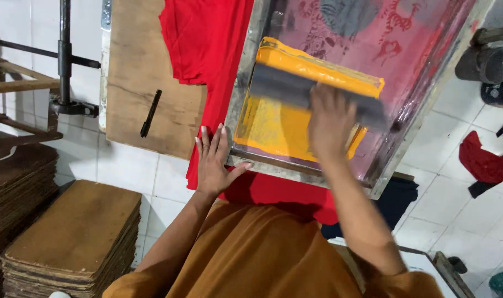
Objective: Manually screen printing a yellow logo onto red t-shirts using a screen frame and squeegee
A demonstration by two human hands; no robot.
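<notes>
bare board (135,66) left of the screen frame (236,110) lies open, save a black marker (150,113).

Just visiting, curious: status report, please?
Left hand flat on red shirt, bracing frame. Right hand gripping squeegee in yellow ink. Nothing obstructing.

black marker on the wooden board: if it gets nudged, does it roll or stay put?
The black marker looks slim and round, so a sideways nudge would probably roll it. It lies loose on the flat wooden board, with nothing touching it that would stop it. It is probably light and stiff, easy to pinch. Neither the left hand nor the right hand is near it.
</notes>
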